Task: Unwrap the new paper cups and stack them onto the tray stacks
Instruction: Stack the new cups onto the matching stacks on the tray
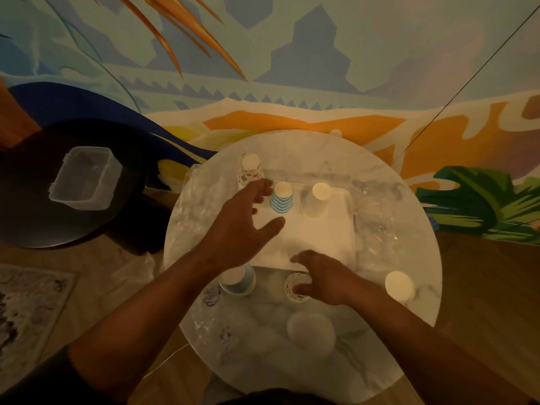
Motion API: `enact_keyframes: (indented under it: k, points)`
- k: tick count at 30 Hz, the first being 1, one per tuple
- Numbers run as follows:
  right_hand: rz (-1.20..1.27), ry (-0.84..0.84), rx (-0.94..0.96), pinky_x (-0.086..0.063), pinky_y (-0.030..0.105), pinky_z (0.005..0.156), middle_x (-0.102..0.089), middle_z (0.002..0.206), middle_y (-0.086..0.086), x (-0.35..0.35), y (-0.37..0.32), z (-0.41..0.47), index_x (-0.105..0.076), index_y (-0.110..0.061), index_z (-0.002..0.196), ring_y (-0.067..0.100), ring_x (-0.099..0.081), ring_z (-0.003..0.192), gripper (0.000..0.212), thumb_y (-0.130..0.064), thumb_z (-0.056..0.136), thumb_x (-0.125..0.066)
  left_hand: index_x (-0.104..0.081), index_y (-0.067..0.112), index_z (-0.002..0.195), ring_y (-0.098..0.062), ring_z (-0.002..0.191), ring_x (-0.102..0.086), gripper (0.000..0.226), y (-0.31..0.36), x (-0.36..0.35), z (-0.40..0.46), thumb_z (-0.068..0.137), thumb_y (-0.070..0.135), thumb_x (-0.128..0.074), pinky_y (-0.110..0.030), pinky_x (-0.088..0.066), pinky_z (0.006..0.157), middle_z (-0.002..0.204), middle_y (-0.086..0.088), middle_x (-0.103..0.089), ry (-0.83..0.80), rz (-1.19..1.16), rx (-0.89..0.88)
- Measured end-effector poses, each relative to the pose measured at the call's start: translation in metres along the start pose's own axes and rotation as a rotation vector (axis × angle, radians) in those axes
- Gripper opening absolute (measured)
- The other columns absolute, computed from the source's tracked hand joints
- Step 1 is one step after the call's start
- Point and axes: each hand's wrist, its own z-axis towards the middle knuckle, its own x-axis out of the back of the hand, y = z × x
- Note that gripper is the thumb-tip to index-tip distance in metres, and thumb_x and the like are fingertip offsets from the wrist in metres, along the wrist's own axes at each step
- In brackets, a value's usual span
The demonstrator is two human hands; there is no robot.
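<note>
- Left hand (242, 217) hovers over tray (306, 238), fingers spread, holding nothing; reaching toward blue-striped stack (281, 201) or patterned stack (250, 171).
- Right hand (323, 277) rests on patterned cup (296, 287) at tray's near edge; fingers curled over it, actual grip unclear.
- Best approach, probably: steady target stack with left, lower cups straight down.
- White stack (318, 200) is close by; loose plastic wrap (377, 217) crowds the tray's right. Open room mid-tray.
</note>
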Motion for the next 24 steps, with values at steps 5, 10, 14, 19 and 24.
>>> enact_keyframes:
  k: [5,10,14,19,24]
  points:
    - [-0.046,-0.096,-0.083,-0.05,0.042,0.101,-0.049,0.143,-0.002,-0.025,0.005,-0.008,-0.041,-0.027,0.146,0.024,-0.055,0.124,0.079,-0.053,0.08,-0.076,-0.044,0.026,0.145,0.0,0.118,-0.056,0.067,0.021,-0.018,-0.028,0.088,0.031,-0.077,-0.017,-0.051,0.095,0.131,0.016,-0.058,-0.034,-0.093,-0.014]
    - [-0.07,-0.033,-0.086,-0.054,0.039,0.093,-0.054,0.134,0.002,-0.031,0.008,-0.012,-0.041,-0.021,0.145,0.024,-0.06,0.115,0.069,-0.042,0.087,-0.071,-0.047,0.027,0.142,-0.001,0.116,-0.057,0.061,0.018,-0.047,-0.047,0.088,0.026,-0.076,-0.021,-0.052,0.094,0.127,0.016,-0.06,-0.061,-0.163,0.03]
    - [-0.074,-0.025,-0.075,-0.052,0.036,0.088,-0.054,0.129,0.0,-0.029,0.012,-0.017,-0.039,-0.024,0.145,0.024,-0.061,0.111,0.066,-0.042,0.089,-0.068,-0.051,0.032,0.135,-0.002,0.111,-0.058,0.052,-0.001,-0.081,-0.062,0.089,0.022,-0.074,-0.024,-0.053,0.092,0.122,0.017,-0.062,-0.056,-0.178,0.125]
    - [-0.095,0.038,-0.048,-0.05,0.036,0.092,-0.053,0.136,0.004,-0.016,0.012,-0.027,-0.037,-0.019,0.149,0.026,-0.059,0.117,0.07,-0.038,0.089,-0.069,-0.047,0.024,0.142,-0.006,0.11,-0.057,0.057,-0.035,-0.113,-0.076,0.091,0.015,-0.07,-0.02,-0.049,0.094,0.13,0.007,-0.058,-0.113,-0.121,0.256]
    - [-0.083,0.102,-0.025,-0.048,0.037,0.097,-0.048,0.142,0.002,0.007,0.002,-0.045,-0.032,-0.02,0.153,0.026,-0.055,0.124,0.071,-0.039,0.092,-0.065,-0.038,0.024,0.148,-0.013,0.122,-0.051,0.069,-0.062,-0.133,-0.083,0.089,0.017,-0.072,-0.032,-0.047,0.104,0.14,0.002,-0.052,-0.249,-0.03,0.335]
